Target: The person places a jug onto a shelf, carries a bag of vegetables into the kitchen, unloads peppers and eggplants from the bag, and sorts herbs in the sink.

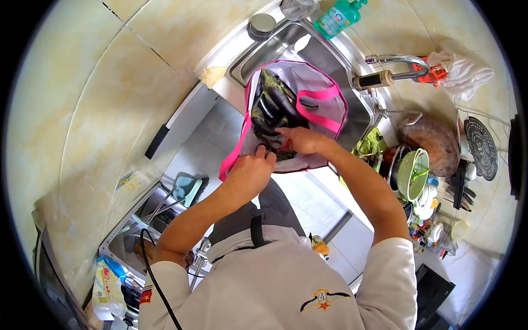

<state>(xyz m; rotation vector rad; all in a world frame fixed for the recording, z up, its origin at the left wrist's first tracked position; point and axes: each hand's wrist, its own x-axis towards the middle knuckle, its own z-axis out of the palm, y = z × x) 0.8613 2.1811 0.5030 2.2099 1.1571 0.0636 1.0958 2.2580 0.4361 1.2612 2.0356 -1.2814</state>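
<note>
A bag (345, 102) with a pale lining and pink straps sits open over the near part of the sink. Several dark purple eggplants (283, 102) with green caps lie inside it. My left hand (252, 173) is at the bag's near left edge, fingers curled closed on the rim beside the lowest eggplant. Reaching into the bag from the right, my right hand (302, 140) has its index finger stretched along an eggplant. Its other fingers are bent round something low in the bag, where a bit of red shows; what they hold is mostly hidden.
Around the steel sink (352, 118) stand a faucet (385, 80), a green pump bottle (336, 19) and a lidded jar (262, 25). Leafy greens (369, 147), a green colander (413, 175) and a round wooden board (429, 144) crowd the right counter. A cabinet door (184, 121) hangs open at left.
</note>
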